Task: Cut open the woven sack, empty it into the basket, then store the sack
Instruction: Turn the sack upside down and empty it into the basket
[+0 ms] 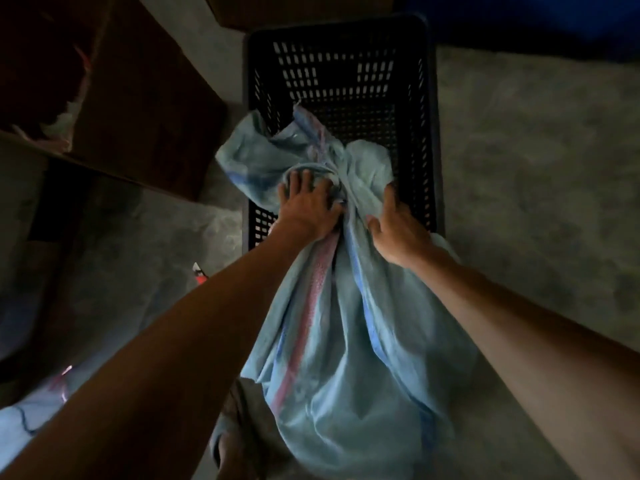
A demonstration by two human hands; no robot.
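Observation:
A pale blue woven sack (346,341) with red and blue stripes leans over the near rim of a black slotted plastic basket (339,81) on the floor. Its neck is bunched and tied, and the loose top flops into the basket. My left hand (308,206) grips the bunched neck from the left. My right hand (398,233) holds the sack's cloth on the right side, just below the neck. What is inside the sack is hidden.
A large brown cardboard box (138,109) stands open to the left of the basket. A small red and white tool (200,273) lies on the concrete floor at my left. Another pale sack (31,417) lies at the lower left. A blue object (536,19) sits at the back right.

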